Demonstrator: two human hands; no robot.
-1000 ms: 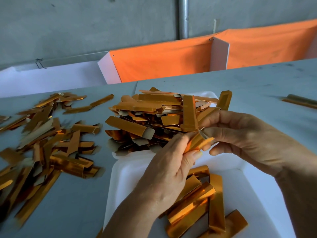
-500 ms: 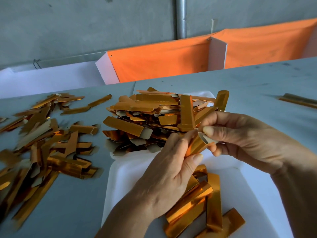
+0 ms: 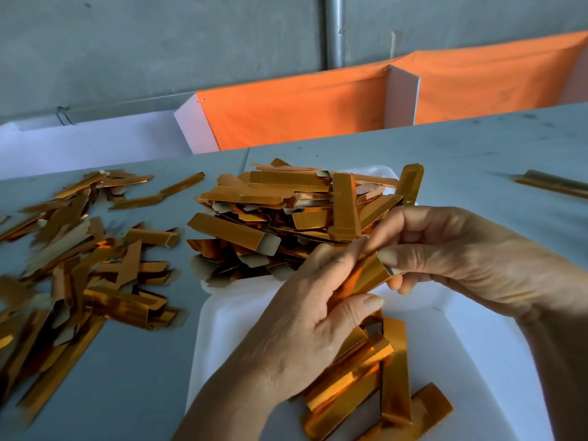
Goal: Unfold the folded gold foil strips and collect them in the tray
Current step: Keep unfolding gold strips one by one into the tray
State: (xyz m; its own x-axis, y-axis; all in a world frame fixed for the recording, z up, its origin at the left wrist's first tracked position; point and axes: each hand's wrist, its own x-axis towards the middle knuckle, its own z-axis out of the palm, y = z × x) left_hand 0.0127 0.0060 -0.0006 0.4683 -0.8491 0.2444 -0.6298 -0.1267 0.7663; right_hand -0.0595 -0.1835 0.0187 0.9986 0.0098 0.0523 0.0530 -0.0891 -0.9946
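1. The grey table [image 3: 133,393] carries everything: a loose scatter of gold strips [image 3: 73,275] at the left, well apart from the work.
2. The white tray [image 3: 229,338] sits in front of the person; a few opened pieces [image 3: 366,377] lie at its near end, under the wrists.
3. A tall heap of folded strips [image 3: 286,218] covers the tray's far end and spills over its rim.
4. The left hand [image 3: 305,326] is curled around the lower part of one foil strip [image 3: 369,275], thumb laid across its front.
5. The right hand [image 3: 451,259] pinches the strip's upper end between thumb and fingertips, fingers bent close.
6. That strip hangs above the tray, between the heap and the opened pieces. To open it well, I'd guess the hands should pull gently apart along the crease, without twisting, since thin foil card looks easy to kink or tear, then drop it flat with the opened ones.
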